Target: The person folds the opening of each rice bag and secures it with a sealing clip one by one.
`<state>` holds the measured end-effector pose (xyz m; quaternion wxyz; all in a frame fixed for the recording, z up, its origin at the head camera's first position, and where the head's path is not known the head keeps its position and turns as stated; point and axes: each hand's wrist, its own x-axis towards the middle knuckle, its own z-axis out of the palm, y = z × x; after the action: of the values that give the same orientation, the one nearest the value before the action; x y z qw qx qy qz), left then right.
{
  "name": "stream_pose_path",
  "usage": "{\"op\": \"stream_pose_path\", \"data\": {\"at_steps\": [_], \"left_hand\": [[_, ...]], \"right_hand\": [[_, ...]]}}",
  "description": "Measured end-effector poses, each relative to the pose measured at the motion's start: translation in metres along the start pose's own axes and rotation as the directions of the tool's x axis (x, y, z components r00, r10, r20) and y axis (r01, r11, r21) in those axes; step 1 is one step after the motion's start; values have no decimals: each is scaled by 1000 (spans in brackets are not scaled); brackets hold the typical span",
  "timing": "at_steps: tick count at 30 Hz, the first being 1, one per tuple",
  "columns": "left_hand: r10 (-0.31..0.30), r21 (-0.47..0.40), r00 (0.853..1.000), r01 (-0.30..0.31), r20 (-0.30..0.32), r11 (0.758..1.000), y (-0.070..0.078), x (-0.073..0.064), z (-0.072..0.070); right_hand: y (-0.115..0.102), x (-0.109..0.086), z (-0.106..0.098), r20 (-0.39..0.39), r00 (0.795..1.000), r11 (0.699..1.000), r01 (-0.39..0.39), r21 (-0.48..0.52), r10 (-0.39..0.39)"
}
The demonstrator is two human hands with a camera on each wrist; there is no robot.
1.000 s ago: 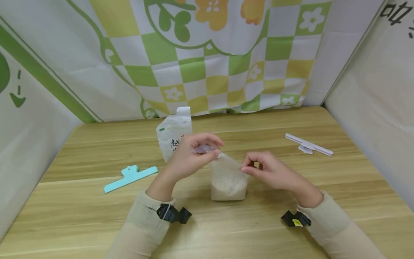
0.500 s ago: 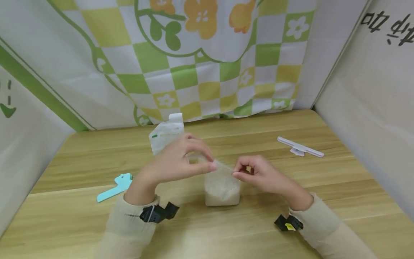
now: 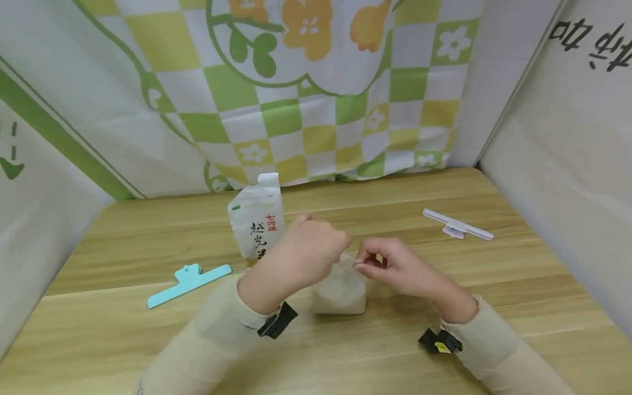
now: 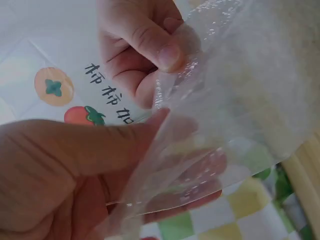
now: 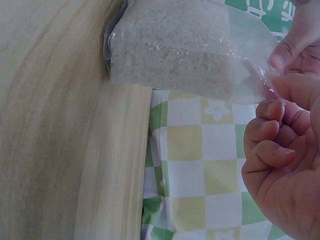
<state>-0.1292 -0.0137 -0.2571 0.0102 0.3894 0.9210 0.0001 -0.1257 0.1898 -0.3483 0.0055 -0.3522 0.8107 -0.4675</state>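
Fingers [image 4: 172,52] of both hands pinching the clear film at the mouth of the bag of rice [image 3: 340,291]: left hand [image 3: 308,252] curled over the top from 9 o'clock, thumb and fingertips pressed on the plastic; right hand [image 3: 390,266] gripping the opposite edge from 3 o'clock, remaining fingers folded into the palm.

Wooden bench [image 3: 444,351] carrying everything, backed by a green and yellow checked cloth [image 3: 306,126].

Bag of rice standing upright at the bench's centre, between the two hands, grain filling its lower part, upper film loose and crumpled.

White printed pouch [image 3: 258,222] upright just behind the left hand, at 11 o'clock from the bag.

Teal clip [image 3: 187,284] lying flat well apart at 9 o'clock.

White clip [image 3: 457,224] lying flat well apart at 2 o'clock.
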Motion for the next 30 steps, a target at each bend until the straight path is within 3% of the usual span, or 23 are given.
{"op": "stream_pose_path", "data": {"at_steps": [5, 8, 14, 20, 30], "left_hand": [[64, -198, 998, -63, 1, 978, -8, 6, 13], [76, -255, 997, -81, -29, 964, -12, 9, 19], [76, -258, 991, -101, -107, 961, -18, 9, 28], [62, -235, 986, -99, -156, 967, -21, 5, 27], [17, -282, 983, -69, -181, 957, -31, -2, 23]], "right_hand": [[1, 0, 1, -4, 1000, 1000, -2, 10, 2], [1, 0, 1, -11, 1000, 1000, -15, 7, 15], [0, 0, 0, -25, 998, 998, -63, 13, 64], [0, 0, 0, -45, 989, 989, -140, -43, 138], [-3, 0, 0, -15, 995, 987, -95, -132, 94]]}}
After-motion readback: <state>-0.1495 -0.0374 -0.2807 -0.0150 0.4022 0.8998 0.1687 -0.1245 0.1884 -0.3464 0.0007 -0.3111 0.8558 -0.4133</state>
